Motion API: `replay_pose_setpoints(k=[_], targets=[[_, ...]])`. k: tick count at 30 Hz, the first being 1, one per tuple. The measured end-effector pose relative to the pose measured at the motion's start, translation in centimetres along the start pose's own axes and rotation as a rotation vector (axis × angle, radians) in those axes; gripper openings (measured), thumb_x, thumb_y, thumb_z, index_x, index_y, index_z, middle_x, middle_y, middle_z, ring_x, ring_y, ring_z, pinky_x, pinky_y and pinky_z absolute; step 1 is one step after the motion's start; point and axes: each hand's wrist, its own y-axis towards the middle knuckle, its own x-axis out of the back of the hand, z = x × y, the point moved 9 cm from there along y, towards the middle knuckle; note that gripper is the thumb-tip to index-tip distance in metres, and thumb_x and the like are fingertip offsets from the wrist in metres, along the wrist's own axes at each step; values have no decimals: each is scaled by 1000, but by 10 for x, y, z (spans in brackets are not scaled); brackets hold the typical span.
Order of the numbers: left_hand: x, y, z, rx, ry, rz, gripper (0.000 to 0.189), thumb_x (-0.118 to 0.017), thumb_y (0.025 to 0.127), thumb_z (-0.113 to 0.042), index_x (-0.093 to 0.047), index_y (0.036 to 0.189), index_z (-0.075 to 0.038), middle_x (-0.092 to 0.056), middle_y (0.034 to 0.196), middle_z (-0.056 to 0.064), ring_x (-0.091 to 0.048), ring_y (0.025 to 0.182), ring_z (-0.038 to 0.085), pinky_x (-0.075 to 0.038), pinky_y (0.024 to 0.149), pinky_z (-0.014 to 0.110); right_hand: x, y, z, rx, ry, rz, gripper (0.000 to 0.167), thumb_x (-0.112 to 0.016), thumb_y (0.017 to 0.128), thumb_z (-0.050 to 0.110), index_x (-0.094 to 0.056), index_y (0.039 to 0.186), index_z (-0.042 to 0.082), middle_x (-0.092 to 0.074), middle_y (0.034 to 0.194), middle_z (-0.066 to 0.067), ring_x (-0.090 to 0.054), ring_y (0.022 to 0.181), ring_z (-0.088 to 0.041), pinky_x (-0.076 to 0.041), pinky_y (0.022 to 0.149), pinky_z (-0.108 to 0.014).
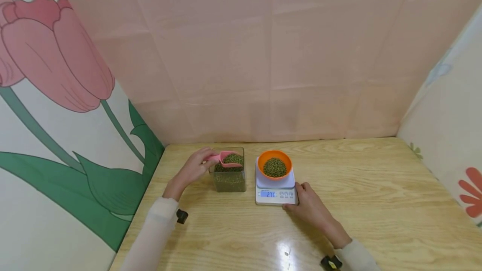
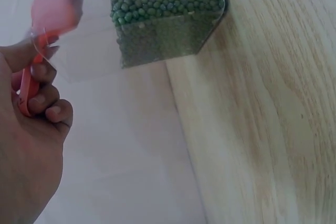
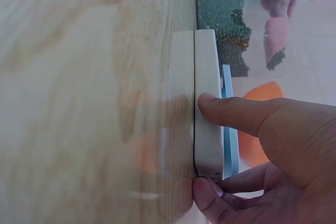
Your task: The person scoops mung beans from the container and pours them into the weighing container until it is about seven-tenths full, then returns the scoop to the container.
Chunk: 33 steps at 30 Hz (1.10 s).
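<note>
My left hand grips the handle of a pink scoop, its fingers curled round it in the left wrist view. Green mung beans fill the scoop, which is held over the open top of a clear square container. More mung beans fill much of that container. To its right stands a white kitchen scale with a lit display. An orange bowl on its platform holds a heap of mung beans. My right hand holds the scale's near right corner, thumb against the front side.
The wooden table reaches back to a pink wall covering. A flower-painted wall borders it on the left, another on the right. Light glares off the tabletop near the front.
</note>
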Motion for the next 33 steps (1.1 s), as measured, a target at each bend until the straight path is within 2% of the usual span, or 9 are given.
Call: replay_pose_setpoints(k=[19, 33], targets=[[1, -7, 16, 37, -127, -59, 26, -64, 108, -25, -74, 125, -7, -72, 121, 10, -67, 115, 31, -53, 100, 54, 0, 0, 0, 3, 2, -4, 88, -94, 83, 27, -50, 144, -19, -59, 112, -23, -57, 89, -26, -55, 80, -42], [7, -11, 23, 62, -182, -105, 25, -64, 108, -24, -74, 123, -7, -72, 116, 9, -65, 104, 24, -51, 96, 48, 1, -1, 1, -7, 7, 3, 88, -93, 83, 26, -50, 145, -19, -59, 112, -23, -57, 89, -26, -56, 81, -42]])
